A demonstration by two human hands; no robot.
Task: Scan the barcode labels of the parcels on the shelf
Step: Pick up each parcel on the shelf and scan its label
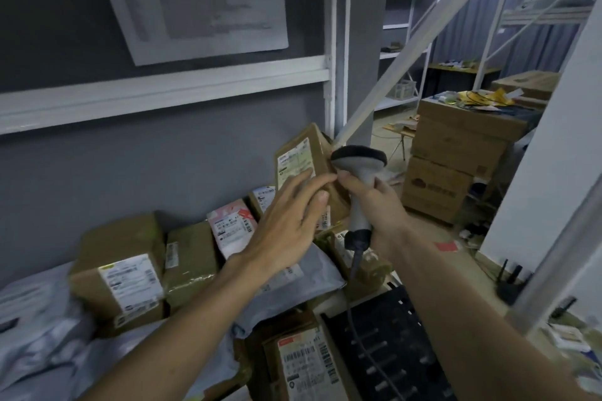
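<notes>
The right hand (374, 202) is wrapped around the handle of a grey pistol-shaped handheld barcode scanner (358, 169) with a dark head, holding it upright with the head close beside the tilted brown cardboard parcel (304, 156), probably so the white printed barcode label (295, 161) on that parcel sits within reading range. The left hand (286, 221) reaches forward with fingers straight and spread, gripping nothing, its fingertips at the parcel's lower face, seemingly to steady or tip it toward the scanner. Around it, more brown boxes (127, 267) and grey plastic mailers (35, 329) crowd the shelf (342, 295) with labels facing outward.
</notes>
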